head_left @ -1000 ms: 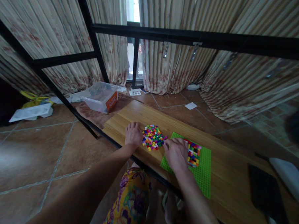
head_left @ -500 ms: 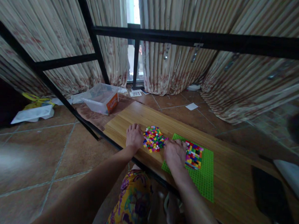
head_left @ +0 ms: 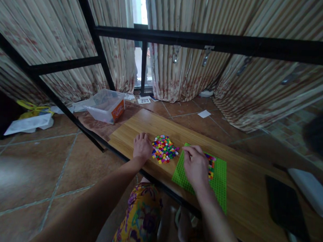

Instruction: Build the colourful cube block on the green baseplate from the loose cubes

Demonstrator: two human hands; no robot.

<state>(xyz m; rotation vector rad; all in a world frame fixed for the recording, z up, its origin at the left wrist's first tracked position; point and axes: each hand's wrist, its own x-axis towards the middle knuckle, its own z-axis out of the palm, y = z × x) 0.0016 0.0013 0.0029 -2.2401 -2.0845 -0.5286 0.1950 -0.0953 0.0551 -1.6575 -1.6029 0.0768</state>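
A loose pile of small coloured toy bricks lies on the wooden board. My left hand rests at the pile's left edge, palm down, fingers stretched forward and apart from any grip. Right of the pile is a green studded baseplate with a block of multicoloured bricks built on it. My right hand is over the baseplate, hiding much of that block. Its thumb and fingers are pinched together; whatever sits between the tips is too small to make out.
The wooden board carries a dark flat object and a white object at the right. A clear plastic bin stands behind at the left. Black metal rails run across the back and along the board's near edge.
My right hand has moved from the pile's right edge rightward over the baseplate, covering more of the built bricks. My left hand stays beside the pile. The view has shifted slightly.
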